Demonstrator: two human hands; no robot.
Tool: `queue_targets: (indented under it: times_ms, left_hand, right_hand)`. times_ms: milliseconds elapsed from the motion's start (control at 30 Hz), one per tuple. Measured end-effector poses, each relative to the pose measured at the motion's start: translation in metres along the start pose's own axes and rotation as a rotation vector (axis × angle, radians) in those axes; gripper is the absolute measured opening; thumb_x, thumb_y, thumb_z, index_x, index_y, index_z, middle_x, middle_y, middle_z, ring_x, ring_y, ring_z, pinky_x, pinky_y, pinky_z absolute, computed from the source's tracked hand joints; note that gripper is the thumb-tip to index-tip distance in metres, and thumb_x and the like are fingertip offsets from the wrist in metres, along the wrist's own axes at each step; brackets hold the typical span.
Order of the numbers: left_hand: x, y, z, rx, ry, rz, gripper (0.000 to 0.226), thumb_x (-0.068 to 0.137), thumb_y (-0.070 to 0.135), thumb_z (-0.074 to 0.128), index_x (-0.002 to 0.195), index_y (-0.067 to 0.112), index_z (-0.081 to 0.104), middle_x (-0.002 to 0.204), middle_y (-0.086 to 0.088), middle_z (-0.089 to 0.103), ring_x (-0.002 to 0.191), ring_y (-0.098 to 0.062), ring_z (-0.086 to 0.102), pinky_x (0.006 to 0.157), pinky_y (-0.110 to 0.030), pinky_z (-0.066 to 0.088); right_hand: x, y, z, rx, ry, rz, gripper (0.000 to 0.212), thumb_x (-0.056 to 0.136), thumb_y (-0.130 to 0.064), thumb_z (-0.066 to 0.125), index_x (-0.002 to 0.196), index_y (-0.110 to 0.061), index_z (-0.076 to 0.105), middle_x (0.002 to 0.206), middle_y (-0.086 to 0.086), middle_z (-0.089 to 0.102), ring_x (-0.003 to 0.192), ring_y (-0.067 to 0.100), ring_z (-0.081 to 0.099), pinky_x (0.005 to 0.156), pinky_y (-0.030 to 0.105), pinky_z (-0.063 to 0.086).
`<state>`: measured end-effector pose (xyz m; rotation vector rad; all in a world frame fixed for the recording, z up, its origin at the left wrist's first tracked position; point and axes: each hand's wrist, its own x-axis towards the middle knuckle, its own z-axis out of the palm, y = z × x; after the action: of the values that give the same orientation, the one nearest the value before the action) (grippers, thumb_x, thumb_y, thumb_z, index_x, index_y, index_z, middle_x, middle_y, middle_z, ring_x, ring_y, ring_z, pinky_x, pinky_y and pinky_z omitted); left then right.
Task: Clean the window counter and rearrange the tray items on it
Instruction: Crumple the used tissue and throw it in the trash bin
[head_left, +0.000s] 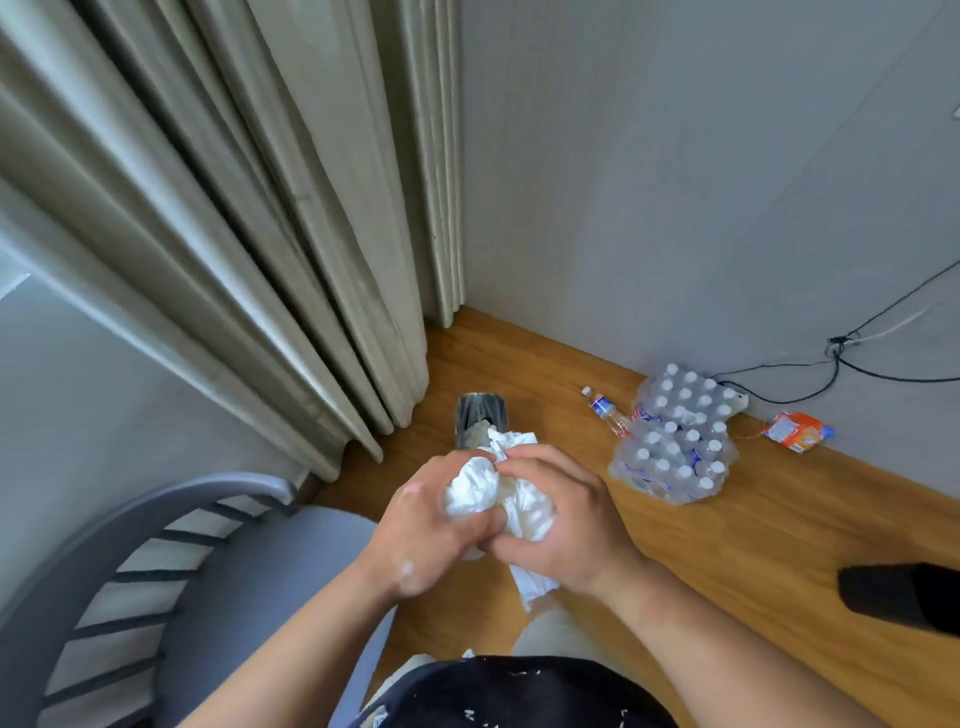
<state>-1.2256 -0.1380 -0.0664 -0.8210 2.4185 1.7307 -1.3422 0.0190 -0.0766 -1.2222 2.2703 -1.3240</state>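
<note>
Head view: your left hand (431, 525) and right hand (563, 525) are pressed together at frame centre, fingers of both curled round one crumpled wad of white tissue (475, 493). The hands cover most of the wad; a loose tail hangs out below your right palm.

Directly behind the wad is a small dark bin (480, 415) with a glossy liner and white scraps inside. Its lower half is hidden by the tissue.

At the right edge a black object (904, 592) is cut off, so I can't tell what it is. The grey slatted chair (156, 571) is cropped at bottom left.

Labels: the single bottle (605, 408) lying on the floor has a blue, white and red band, but the text is too small to read. It's the same for the shrink-wrapped pack of white-capped bottles (675, 441) just beside it. The orange packet (797, 431) against the wall has blurred print.

Materials: wood-grain plank floor (727, 545), heavy beige pleated curtain (234, 208), matte grey wall (675, 182), and thin black cables (834, 358) running along the wall.
</note>
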Motion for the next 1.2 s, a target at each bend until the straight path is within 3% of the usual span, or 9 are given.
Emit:
queue_targets:
  times_ms: [100, 300, 467, 633, 767, 967, 1133, 1200]
  left_hand:
    - [0.048, 0.011, 0.006, -0.053, 0.046, -0.105, 0.049, 0.073, 0.047, 0.077, 0.120, 0.046, 0.064, 0.114, 0.016, 0.069, 0.106, -0.005, 0.066, 0.094, -0.037, 0.056]
    - [0.133, 0.018, 0.018, -0.206, 0.135, -0.272, 0.045, 0.075, 0.047, 0.078, 0.118, 0.041, 0.067, 0.109, 0.007, 0.074, 0.100, -0.014, 0.072, 0.090, -0.045, 0.059]
    - [0.210, -0.012, 0.031, -0.401, 0.171, -0.442, 0.029, 0.076, 0.033, 0.078, 0.104, 0.037, 0.072, 0.097, 0.003, 0.078, 0.090, -0.016, 0.075, 0.078, -0.034, 0.059]
    - [0.300, -0.105, 0.059, -0.513, 0.182, -0.607, 0.020, 0.084, 0.012, 0.077, 0.100, 0.024, 0.075, 0.087, 0.004, 0.080, 0.079, -0.010, 0.075, 0.067, -0.022, 0.054]
    - [0.361, -0.204, 0.085, -0.508, 0.186, -0.699, 0.019, 0.087, 0.020, 0.077, 0.105, 0.024, 0.074, 0.088, 0.002, 0.080, 0.082, -0.016, 0.076, 0.073, -0.029, 0.057]
    - [0.408, -0.315, 0.121, -0.595, 0.160, -0.745, 0.011, 0.097, 0.019, 0.069, 0.099, 0.029, 0.065, 0.098, -0.001, 0.074, 0.089, -0.019, 0.070, 0.088, -0.037, 0.057]
    - [0.436, -0.379, 0.149, -0.720, 0.211, -0.862, 0.009, 0.098, 0.021, 0.066, 0.099, 0.029, 0.064, 0.097, 0.000, 0.072, 0.084, -0.016, 0.069, 0.072, -0.034, 0.056]
    - [0.447, -0.396, 0.157, -0.773, 0.237, -0.886, 0.010, 0.099, 0.024, 0.066, 0.101, 0.033, 0.062, 0.103, -0.001, 0.072, 0.088, -0.019, 0.069, 0.077, -0.040, 0.059]
  right_hand:
    - [0.050, 0.040, -0.012, 0.033, -0.092, -0.010, 0.057, 0.058, -0.040, 0.086, 0.110, -0.021, 0.072, 0.121, -0.021, 0.059, 0.110, -0.002, 0.062, 0.091, 0.023, 0.052]
    - [0.138, 0.109, -0.022, 0.067, -0.242, -0.008, 0.060, 0.057, -0.038, 0.090, 0.111, -0.020, 0.073, 0.118, -0.014, 0.062, 0.110, 0.001, 0.062, 0.089, 0.028, 0.055]
    - [0.183, 0.181, 0.003, 0.090, -0.323, 0.090, 0.064, 0.056, -0.051, 0.089, 0.112, -0.024, 0.071, 0.117, -0.022, 0.059, 0.110, -0.005, 0.059, 0.092, 0.019, 0.050]
    - [0.206, 0.291, 0.076, 0.059, -0.340, 0.212, 0.063, 0.059, -0.056, 0.087, 0.111, -0.023, 0.070, 0.116, -0.020, 0.062, 0.110, -0.004, 0.059, 0.091, 0.023, 0.051]
    - [0.209, 0.380, 0.145, 0.039, -0.368, 0.297, 0.062, 0.060, -0.055, 0.087, 0.111, -0.026, 0.068, 0.113, -0.019, 0.064, 0.103, -0.003, 0.061, 0.086, 0.024, 0.052]
    - [0.201, 0.475, 0.228, -0.003, -0.428, 0.362, 0.067, 0.058, -0.058, 0.084, 0.115, -0.028, 0.067, 0.113, -0.017, 0.066, 0.102, -0.001, 0.060, 0.087, 0.014, 0.046]
    - [0.193, 0.534, 0.274, -0.034, -0.450, 0.381, 0.074, 0.057, -0.058, 0.088, 0.119, -0.023, 0.067, 0.116, -0.012, 0.067, 0.103, 0.000, 0.060, 0.086, 0.011, 0.044]
    - [0.193, 0.553, 0.286, -0.031, -0.450, 0.385, 0.076, 0.057, -0.055, 0.091, 0.122, -0.022, 0.065, 0.119, -0.011, 0.066, 0.106, 0.000, 0.059, 0.089, 0.011, 0.044]
